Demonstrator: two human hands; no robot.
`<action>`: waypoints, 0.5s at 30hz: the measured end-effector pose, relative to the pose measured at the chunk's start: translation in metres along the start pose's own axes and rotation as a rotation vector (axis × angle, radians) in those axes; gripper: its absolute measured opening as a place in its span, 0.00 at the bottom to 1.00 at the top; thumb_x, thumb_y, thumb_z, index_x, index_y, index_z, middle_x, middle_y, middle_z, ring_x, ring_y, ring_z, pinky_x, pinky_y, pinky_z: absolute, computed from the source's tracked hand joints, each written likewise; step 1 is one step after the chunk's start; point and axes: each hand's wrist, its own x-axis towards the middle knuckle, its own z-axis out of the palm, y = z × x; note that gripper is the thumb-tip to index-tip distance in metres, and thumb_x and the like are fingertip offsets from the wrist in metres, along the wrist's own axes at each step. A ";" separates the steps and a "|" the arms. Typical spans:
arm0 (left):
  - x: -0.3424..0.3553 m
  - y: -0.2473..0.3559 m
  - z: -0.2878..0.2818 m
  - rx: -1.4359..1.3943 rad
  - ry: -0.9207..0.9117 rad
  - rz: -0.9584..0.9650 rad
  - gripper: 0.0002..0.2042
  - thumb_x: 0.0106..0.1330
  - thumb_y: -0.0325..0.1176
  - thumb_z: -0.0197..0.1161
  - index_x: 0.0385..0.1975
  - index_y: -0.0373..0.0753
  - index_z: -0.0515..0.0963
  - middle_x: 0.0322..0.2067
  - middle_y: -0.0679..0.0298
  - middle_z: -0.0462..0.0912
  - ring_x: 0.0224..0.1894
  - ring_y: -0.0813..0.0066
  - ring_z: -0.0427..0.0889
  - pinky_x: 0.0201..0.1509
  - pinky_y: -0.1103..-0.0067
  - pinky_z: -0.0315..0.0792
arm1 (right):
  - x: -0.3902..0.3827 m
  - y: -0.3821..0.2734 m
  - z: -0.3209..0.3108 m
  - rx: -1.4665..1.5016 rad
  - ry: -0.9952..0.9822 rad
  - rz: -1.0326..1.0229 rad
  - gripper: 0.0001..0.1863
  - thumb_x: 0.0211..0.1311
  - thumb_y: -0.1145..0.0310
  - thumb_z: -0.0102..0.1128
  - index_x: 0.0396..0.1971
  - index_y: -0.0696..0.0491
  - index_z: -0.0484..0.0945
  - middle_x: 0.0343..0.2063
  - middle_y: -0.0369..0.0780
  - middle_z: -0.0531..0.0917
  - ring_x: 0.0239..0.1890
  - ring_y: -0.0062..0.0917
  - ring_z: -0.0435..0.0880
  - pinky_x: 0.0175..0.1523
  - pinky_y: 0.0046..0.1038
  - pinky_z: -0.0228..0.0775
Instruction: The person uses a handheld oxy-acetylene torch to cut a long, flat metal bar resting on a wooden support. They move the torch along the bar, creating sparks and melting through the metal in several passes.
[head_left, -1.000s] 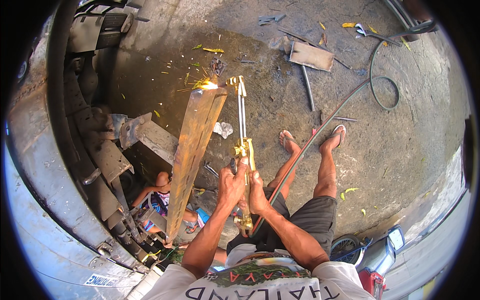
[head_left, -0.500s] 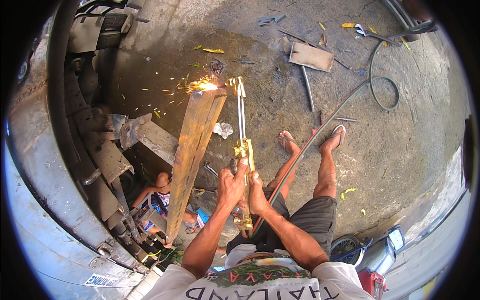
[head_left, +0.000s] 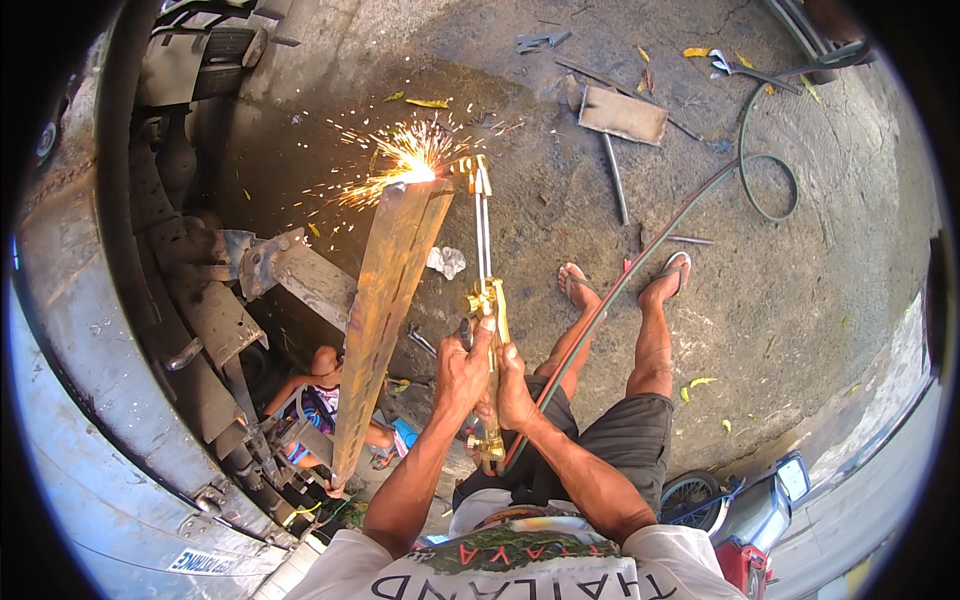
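Both my left hand [head_left: 463, 374] and my right hand [head_left: 515, 388] are closed around the brass body of a cutting torch [head_left: 483, 240]. Two thin tubes run forward from my grip to its angled head, which points left at the far end of a rusty steel beam [head_left: 385, 290]. A bright glow sits on that end, and a wide spray of orange sparks [head_left: 410, 152] flies up and to the left. At the beam's near end, another person's hand [head_left: 333, 488] touches it or lies close by. The torch's valve end shows below my hands.
Red and green hoses [head_left: 690, 200] curve from the torch to the upper right. A truck's underside and blue body [head_left: 100, 400] stand at left, where a person [head_left: 318, 390] crouches. A metal plate [head_left: 622, 113], bars and wrench lie on the concrete; a motorcycle [head_left: 735, 510] stands lower right.
The spark spray has grown larger and brighter, reaching higher above the beam's end. My hands, the torch and the beam look almost unmoved.
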 end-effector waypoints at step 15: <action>-0.002 0.012 -0.002 0.011 0.004 -0.031 0.22 0.71 0.50 0.55 0.34 0.31 0.79 0.19 0.63 0.74 0.22 0.76 0.68 0.27 0.71 0.68 | 0.003 0.001 0.001 0.015 -0.007 -0.021 0.38 0.64 0.26 0.29 0.39 0.51 0.66 0.12 0.35 0.64 0.09 0.21 0.63 0.16 0.23 0.61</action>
